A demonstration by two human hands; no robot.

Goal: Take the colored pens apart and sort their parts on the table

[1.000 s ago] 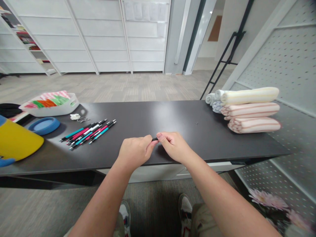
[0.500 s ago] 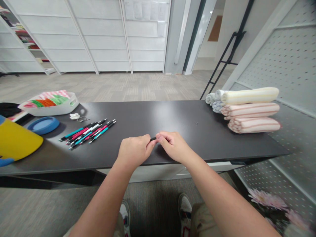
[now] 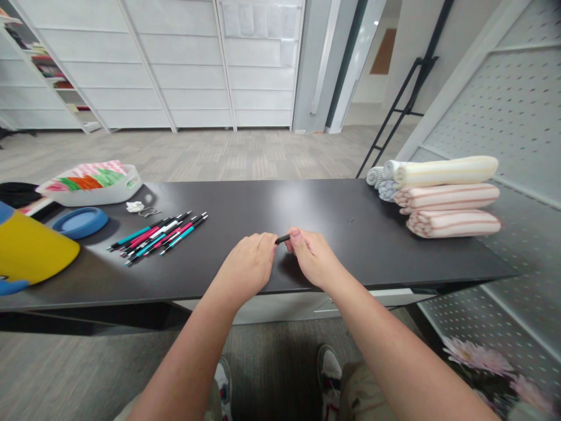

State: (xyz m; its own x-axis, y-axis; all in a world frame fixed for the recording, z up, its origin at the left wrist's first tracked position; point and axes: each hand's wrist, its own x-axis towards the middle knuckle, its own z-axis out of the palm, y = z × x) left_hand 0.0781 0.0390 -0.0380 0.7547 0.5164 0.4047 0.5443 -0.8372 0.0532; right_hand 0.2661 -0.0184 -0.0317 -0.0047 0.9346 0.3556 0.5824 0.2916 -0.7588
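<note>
A slim black mechanical pencil spans the small gap between my hands, above the front part of the dark table; most of its length is hidden. My left hand is closed around one end, back of the hand upward. At the other end my right hand pinches it, the thumb lying on top. To the left lies a loose pile of mechanical pencils in teal, red, black and white, with silvery tips. A tiny dark bit rests on the table right of my hands.
On the left are a blue round lid, a yellow container, a white basket of colourful cloth and a crumpled white scrap. Rolled towels are stacked at the right, beside a perforated white panel. The table has a front edge near me.
My hands have drawn slightly apart, showing more of the black pencil between them. My left hand has turned, with its fingers now over the top. The pile is unchanged.
</note>
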